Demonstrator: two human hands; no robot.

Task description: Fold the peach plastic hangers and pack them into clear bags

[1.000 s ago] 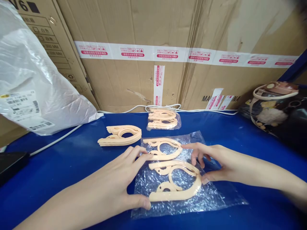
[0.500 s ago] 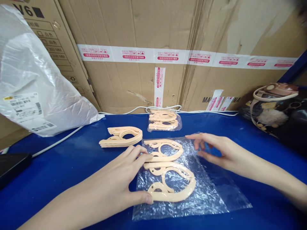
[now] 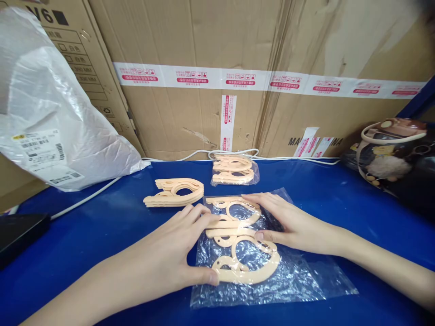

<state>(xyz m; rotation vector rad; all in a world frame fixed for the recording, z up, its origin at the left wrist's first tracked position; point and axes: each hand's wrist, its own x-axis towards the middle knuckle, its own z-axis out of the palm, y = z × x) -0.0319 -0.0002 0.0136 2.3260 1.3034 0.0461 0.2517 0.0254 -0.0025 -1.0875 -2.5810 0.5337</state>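
Observation:
Two beige folding hangers, the upper one [image 3: 234,224] and the lower one [image 3: 261,274], lie folded side by side in a clear plastic bag [image 3: 299,285] on the blue table. My left hand [image 3: 183,246] spans their left ends through the bag. Its thumb presses the lower hanger and its bent fingers press the upper one. My right hand [image 3: 288,222] lies over the bag with its fingers stretched along the upper hanger's right part. The right thumb touches the top of the lower hanger.
A loose stack of folded hangers [image 3: 180,192] lies behind my left hand. Farther back is a bagged set of hangers [image 3: 234,170] near a white cable [image 3: 190,156]. Cardboard boxes [image 3: 190,117], a white parcel bag [image 3: 68,117] and a dark bag [image 3: 384,158] surround the blue tabletop [image 3: 112,235].
My right hand has moved left and come down from above the bag's right side onto the hangers. My left hand keeps its hold on their left ends.

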